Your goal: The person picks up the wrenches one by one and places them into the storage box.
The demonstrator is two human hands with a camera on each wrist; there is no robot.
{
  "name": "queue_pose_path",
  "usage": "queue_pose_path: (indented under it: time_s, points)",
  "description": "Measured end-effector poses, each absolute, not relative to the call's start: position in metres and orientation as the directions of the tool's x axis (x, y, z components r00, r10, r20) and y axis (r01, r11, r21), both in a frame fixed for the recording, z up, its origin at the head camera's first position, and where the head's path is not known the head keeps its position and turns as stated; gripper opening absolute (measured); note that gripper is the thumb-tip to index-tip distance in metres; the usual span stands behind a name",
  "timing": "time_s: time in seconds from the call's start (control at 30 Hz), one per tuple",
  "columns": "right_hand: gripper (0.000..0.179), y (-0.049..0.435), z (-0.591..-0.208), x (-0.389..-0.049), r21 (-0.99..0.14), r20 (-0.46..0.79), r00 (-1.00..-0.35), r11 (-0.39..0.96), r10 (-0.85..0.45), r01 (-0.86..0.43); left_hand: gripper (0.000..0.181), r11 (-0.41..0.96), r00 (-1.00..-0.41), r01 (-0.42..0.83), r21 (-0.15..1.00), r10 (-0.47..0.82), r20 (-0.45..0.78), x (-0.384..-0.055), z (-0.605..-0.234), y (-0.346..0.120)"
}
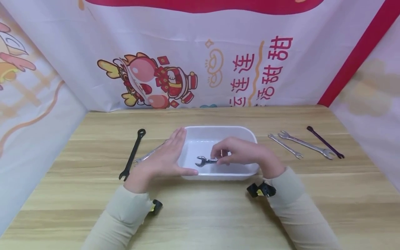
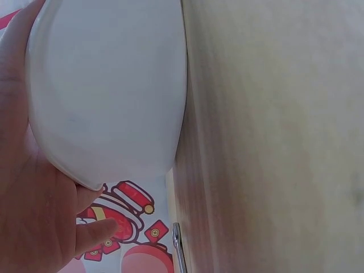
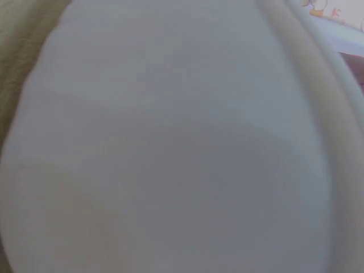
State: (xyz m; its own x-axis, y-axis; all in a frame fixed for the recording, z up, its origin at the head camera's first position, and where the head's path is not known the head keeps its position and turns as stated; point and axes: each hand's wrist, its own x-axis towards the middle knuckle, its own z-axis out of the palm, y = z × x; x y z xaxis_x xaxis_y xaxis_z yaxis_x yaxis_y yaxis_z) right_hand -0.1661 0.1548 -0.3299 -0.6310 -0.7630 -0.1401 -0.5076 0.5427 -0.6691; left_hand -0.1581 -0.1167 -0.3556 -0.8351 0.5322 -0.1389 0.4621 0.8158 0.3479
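Note:
A white rectangular plastic tub (image 1: 218, 177) stands in the middle of the table. Over its inside, my right hand (image 1: 240, 151) pinches a short silver wrench (image 1: 201, 161), whose open-end head points left. My left hand (image 1: 165, 156) rests against the tub's left end, fingers straight and thumb along the front rim. From the left wrist, the hand (image 2: 34, 187) lies along the rim of the tub (image 2: 114, 91). Only the pale tub wall (image 3: 170, 142) fills the right wrist view; the right hand is out of sight there. Whether the wrench touches the tub's floor I cannot tell.
Left of the tub lie a black combination wrench (image 1: 132, 154) and a silver wrench (image 1: 145, 157), partly hidden by the left hand. To the right lie a small silver wrench (image 1: 285, 146), a larger silver wrench (image 1: 307, 144) and a dark purple wrench (image 1: 325, 141). A printed cloth (image 1: 187, 31) hangs behind.

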Motion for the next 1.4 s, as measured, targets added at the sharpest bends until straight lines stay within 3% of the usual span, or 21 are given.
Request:
queue_pose_path:
  time_s: [0.37, 1.4]
  points:
    - [0.008, 0.152, -0.341, -0.169, -0.654, -0.188, -0.615, 0.565, -0.766, -0.503, 0.136, 0.816, -0.837, 0.460, 0.350, 0.530, -0.134, -0.158, -0.359, -0.117]
    - [0.017, 0.148, -0.356, -0.169, -0.605, -0.284, -0.629, 0.644, -0.724, -0.468, 0.134, 0.820, -0.844, 0.439, 0.367, 0.516, -0.143, -0.155, -0.356, -0.115]
